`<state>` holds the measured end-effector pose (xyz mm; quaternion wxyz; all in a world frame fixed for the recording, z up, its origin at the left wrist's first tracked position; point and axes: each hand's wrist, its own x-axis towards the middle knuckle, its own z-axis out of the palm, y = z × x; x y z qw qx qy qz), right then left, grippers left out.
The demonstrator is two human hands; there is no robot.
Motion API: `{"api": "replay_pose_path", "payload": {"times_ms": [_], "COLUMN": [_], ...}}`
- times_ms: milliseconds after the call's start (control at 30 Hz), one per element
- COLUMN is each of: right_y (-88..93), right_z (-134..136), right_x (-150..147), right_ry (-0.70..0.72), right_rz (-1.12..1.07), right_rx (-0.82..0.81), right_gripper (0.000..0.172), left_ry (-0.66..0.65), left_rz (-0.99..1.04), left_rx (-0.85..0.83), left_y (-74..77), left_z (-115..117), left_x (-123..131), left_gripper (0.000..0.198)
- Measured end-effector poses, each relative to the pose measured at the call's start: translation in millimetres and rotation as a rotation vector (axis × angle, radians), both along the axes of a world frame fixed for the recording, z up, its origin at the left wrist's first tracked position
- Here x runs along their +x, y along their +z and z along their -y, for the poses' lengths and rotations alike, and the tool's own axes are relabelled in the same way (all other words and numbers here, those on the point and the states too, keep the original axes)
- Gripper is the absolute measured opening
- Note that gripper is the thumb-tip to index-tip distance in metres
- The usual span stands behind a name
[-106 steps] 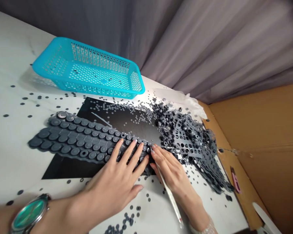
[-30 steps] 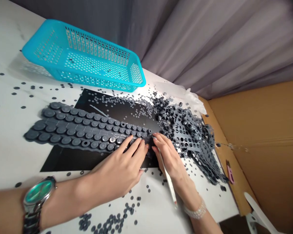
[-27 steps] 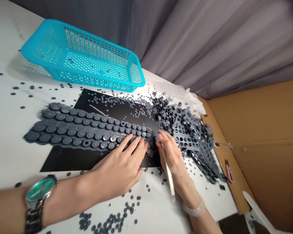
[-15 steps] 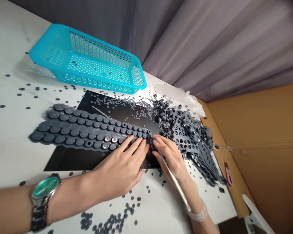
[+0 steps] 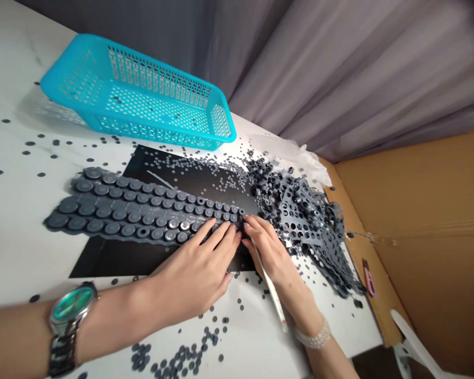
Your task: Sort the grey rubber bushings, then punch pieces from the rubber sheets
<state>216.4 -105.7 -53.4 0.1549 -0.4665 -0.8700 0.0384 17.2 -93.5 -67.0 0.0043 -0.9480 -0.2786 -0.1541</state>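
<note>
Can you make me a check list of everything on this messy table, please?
Surface: white table with a flat black mat on it.
Job's things: dark grey rubber sheet of round studs; thin white stick.
Clutter: grey punched rubber scraps; small loose grey rubber discs; turquoise perforated plastic basket.
Hands: left hand spread on the sheet; right hand holds the stick, its fingertips at the sheet's end.
Cables: nothing seen.
Surroundings: grey fabric curtain; brown cardboard wall.

No legible text, numbers or brands; wristwatch dial point(image 5: 71, 307) washed out by glare, white stick point(image 5: 269, 291) shows no readable print.
</note>
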Motion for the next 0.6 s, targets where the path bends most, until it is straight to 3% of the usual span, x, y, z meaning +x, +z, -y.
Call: {"api": "replay_pose_path", "payload": {"times_ms": [133, 267, 367, 500, 600], "right_y": [-1.2, 1.0, 5.1, 13.4, 20.6], "right_z": [-3.2, -6.2, -3.5, -3.8, -12.7], "right_x": [1.6, 18.3, 30.0, 31.1, 19.4], "right_ry": [-0.075, -0.403, -0.57, -0.541, -0.38], "right_rz": [-0.006, -0.076, -0.122, -0.191, -0.232], "right_rx": [0.094, 0.257, 0.186, 0.149, 0.103], "right_gripper": [0.031, 0.024, 0.022, 0.021, 0.019], "left_ry": [-0.006, -0.007, -0.005, -0.005, 0.005], "left_rz": [-0.007, 0.005, 0.016, 0.021, 0.015], "left_rx": [-0.015, -0.024, -0.018, 0.033, 0.076], "left_y": [-0.3, -1.6, -2.4, -2.6, -2.8], "left_z": [1.6, 2.2, 2.1, 3.7, 5.8], "left_x": [-0.5, -2.1, -2.8, -3.2, -3.3], "left_gripper": [0.055, 0.054, 0.055, 0.054, 0.054]}}
